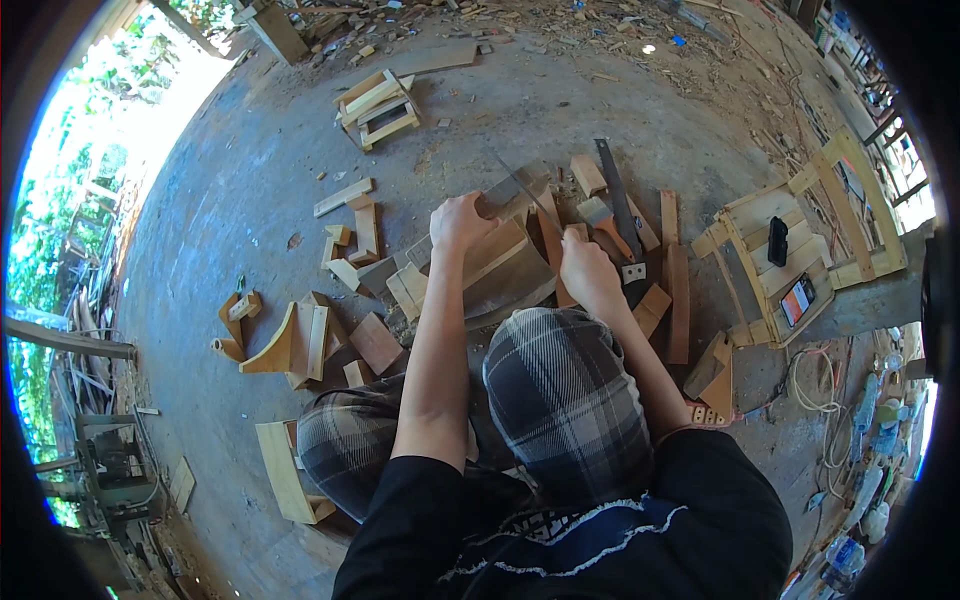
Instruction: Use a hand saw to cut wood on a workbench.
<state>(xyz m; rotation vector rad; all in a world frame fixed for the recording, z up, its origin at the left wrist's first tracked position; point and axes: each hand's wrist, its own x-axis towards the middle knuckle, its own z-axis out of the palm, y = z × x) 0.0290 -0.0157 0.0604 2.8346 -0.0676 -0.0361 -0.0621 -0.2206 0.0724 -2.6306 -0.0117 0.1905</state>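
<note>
My right hand (588, 268) is closed round the grip of a tool with a long, thin metal blade (525, 187), apparently a handsaw seen edge-on. The blade slants away to the far left, over the wood. My left hand (462, 222) lies on a wooden block (505, 262) in front of my knees, its thumb and fingers curled at a greyish piece of wood (507, 192). Close by my right hand are a flat brush with an orange handle (608, 228) and a dark steel saw blade (619, 190). My fingertips are partly hidden.
Curved brown wood pieces (272, 345) and small blocks (376, 343) lie on the left. A wooden frame (380, 108) stands farther off. Long strips (678, 300) lie on the right, near a wooden chair-like frame (755, 215) bearing a phone (798, 300) and a black case (777, 241).
</note>
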